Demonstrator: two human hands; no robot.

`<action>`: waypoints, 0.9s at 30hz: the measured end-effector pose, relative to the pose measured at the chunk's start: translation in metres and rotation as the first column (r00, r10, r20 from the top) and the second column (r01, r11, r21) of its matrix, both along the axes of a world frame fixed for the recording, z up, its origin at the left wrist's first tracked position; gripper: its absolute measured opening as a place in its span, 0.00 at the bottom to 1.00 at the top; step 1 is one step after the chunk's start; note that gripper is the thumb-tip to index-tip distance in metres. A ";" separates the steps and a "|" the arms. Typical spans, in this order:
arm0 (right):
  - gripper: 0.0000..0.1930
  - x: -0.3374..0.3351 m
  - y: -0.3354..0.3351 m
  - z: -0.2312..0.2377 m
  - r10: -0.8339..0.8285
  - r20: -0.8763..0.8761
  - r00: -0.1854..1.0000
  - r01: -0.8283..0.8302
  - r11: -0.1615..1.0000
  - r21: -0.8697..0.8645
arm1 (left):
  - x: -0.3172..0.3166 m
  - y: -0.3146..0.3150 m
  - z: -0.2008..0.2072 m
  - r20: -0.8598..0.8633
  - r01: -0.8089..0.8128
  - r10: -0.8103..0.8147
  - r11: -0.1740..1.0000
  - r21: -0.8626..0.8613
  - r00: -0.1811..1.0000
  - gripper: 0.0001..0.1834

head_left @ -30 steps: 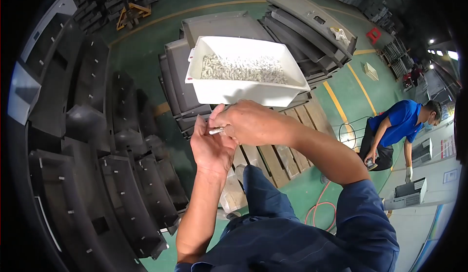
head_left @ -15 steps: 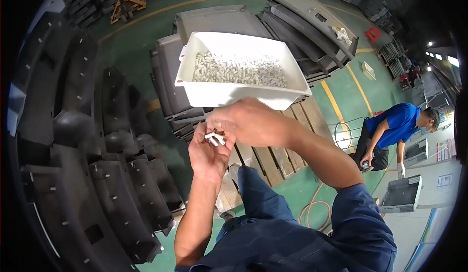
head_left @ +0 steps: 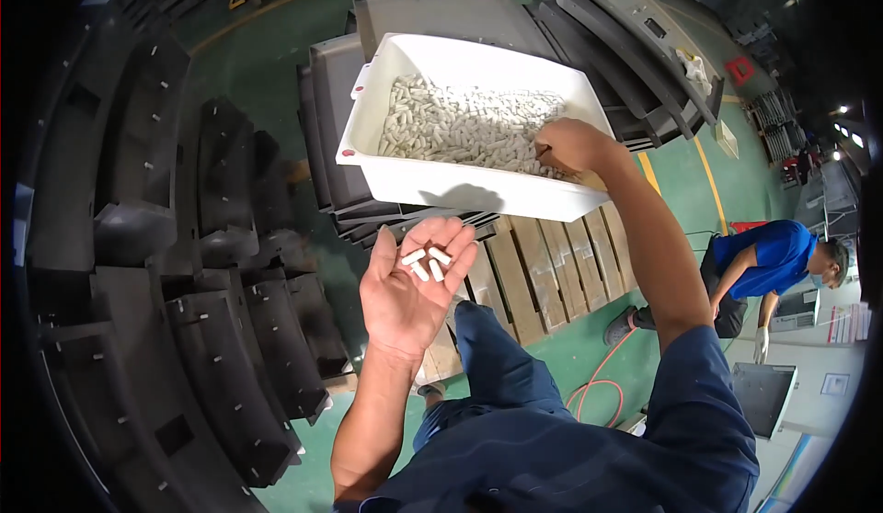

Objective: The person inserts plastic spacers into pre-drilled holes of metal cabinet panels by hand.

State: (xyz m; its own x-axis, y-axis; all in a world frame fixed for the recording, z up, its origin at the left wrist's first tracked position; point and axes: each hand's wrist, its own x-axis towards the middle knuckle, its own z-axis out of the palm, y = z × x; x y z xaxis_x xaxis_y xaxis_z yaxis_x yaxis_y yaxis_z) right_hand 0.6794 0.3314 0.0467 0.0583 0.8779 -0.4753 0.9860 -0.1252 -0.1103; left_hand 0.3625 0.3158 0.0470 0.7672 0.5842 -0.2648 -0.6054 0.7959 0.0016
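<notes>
A white plastic tub holds a heap of small white cylindrical plugs. My right hand reaches over its front right corner, fingers curled and pressed in among the pieces; what they grip is hidden. In front of the tub, palm up and slightly cupped, my left hand carries several loose white plugs on its palm and fingers. The left fingers are only slightly bent and do not close over the pieces.
The tub rests on stacked dark metal panels above a wooden pallet. Rows of upright dark panels with small white pieces on them stand at left. A co-worker in a blue shirt bends at right. A red hose lies on the floor.
My right hand has moved from above the left palm to the right and into the tub. The plugs in the left palm now show plainly. The view has shifted slightly.
</notes>
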 end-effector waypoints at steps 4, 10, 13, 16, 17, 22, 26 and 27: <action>0.13 -0.018 -0.004 0.011 -0.064 -0.061 0.996 0.072 0.988 0.136 | 0.003 -0.007 0.002 0.031 -0.018 0.017 1.000 0.022 0.999 0.29; 0.06 -0.021 -0.007 0.020 -0.068 -0.275 0.959 0.092 0.993 0.074 | 0.002 -0.017 0.004 -0.005 -0.015 0.015 0.998 0.056 1.000 0.29; 0.08 -0.010 -0.009 0.019 -0.274 -0.264 0.925 0.290 0.957 0.020 | 0.001 -0.023 0.006 -0.023 -0.025 0.027 0.998 0.062 0.999 0.29; 0.08 -0.014 -0.012 0.024 -0.166 -0.045 0.985 0.170 0.980 0.106 | -0.002 -0.032 0.007 -0.055 -0.029 0.032 0.998 0.047 0.998 0.28; 0.10 -0.011 -0.014 0.019 -0.173 -0.058 0.983 0.181 0.966 0.183 | -0.002 -0.035 0.008 -0.067 -0.027 0.030 0.999 0.044 0.997 0.28; 0.13 0.001 -0.021 0.013 -0.213 -0.140 0.967 0.250 0.895 0.368 | -0.012 -0.052 0.005 -0.138 -0.029 0.034 0.999 0.036 0.990 0.27; 0.11 0.004 -0.029 0.014 -0.239 -0.434 0.869 0.429 0.803 0.415 | -0.020 -0.066 -0.005 -0.152 -0.014 0.013 1.000 -0.005 0.988 0.27; 0.10 -0.001 -0.030 0.017 -0.332 -0.580 0.744 0.576 0.759 0.304 | -0.023 -0.070 -0.007 -0.182 -0.022 0.018 1.000 -0.020 0.983 0.26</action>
